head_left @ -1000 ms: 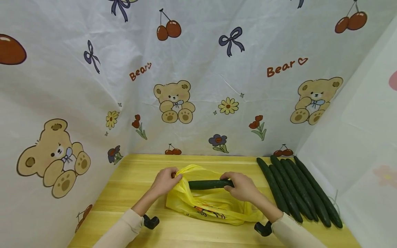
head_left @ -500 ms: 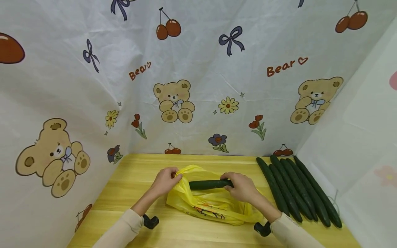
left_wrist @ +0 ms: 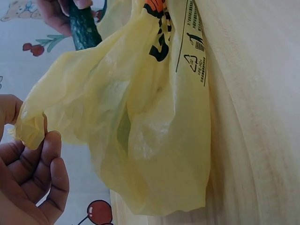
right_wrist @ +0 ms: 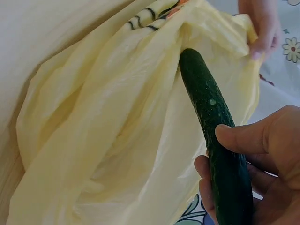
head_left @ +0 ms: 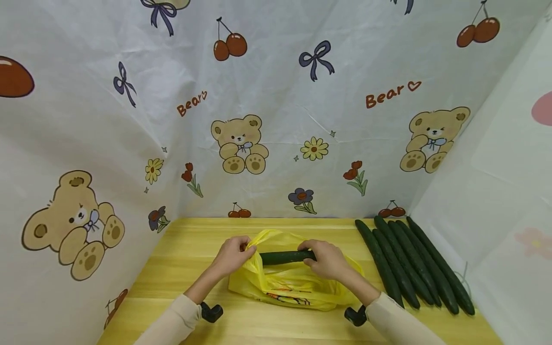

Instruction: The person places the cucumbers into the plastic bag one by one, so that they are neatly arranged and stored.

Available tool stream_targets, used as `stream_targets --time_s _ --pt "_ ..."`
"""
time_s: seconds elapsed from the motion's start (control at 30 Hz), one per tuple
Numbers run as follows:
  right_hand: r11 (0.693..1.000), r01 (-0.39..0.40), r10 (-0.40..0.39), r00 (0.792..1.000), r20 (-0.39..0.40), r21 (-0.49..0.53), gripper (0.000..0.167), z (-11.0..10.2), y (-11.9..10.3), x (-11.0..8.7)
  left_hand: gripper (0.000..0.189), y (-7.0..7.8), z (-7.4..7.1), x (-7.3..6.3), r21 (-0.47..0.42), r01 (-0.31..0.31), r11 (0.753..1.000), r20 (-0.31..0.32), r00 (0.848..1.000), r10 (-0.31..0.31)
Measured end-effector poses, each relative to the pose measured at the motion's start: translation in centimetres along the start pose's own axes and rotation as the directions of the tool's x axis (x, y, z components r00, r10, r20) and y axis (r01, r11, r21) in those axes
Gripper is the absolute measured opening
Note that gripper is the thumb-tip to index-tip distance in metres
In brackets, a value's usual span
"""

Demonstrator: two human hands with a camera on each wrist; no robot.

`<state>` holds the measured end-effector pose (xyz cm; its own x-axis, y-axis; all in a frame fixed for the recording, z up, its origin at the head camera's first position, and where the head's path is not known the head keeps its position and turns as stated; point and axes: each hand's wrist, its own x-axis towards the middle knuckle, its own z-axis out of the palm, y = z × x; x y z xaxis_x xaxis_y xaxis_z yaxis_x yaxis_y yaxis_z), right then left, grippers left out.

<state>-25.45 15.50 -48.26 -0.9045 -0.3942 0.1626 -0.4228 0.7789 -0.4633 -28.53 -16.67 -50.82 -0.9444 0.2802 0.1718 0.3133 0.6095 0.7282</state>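
Note:
A yellow plastic bag with orange and black print lies on the table, its mouth spread apart. My left hand pinches the left edge of that mouth; the left wrist view shows the gathered plastic between thumb and fingers. My right hand grips a dark green cucumber near its right end. In the right wrist view the thumb and fingers wrap the cucumber, whose far end points into the bag's opening.
Several cucumbers lie side by side on the right of the wooden table. A patterned white cloth hangs behind and at both sides. Dark wrist camera mounts sit under both wrists.
The right hand and its cucumber have shifted slightly left, further into the bag's mouth. The left hand keeps its pinch on the bag. The head view has tilted a little.

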Motion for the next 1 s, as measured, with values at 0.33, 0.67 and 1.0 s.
stream_targets --time_s 0.33,0.67,1.0 --pt "0.998 -0.019 0.021 0.999 0.035 -0.061 0.032 1.5 1.5 1.2 0.034 -0.1 0.0 -0.3 -0.005 -0.023 1.000 -0.007 1.000 0.023" --pt "0.988 -0.007 0.009 1.000 0.013 -0.156 0.024 1.7 2.2 0.8 0.033 -0.2 0.1 -0.1 0.001 -0.006 1.000 -0.018 1.000 0.006" --pt "0.977 -0.037 0.033 0.999 -0.022 -0.212 0.021 1.0 2.7 0.3 0.037 -0.4 0.1 -0.2 -0.005 -0.016 1.000 -0.025 1.000 0.016"
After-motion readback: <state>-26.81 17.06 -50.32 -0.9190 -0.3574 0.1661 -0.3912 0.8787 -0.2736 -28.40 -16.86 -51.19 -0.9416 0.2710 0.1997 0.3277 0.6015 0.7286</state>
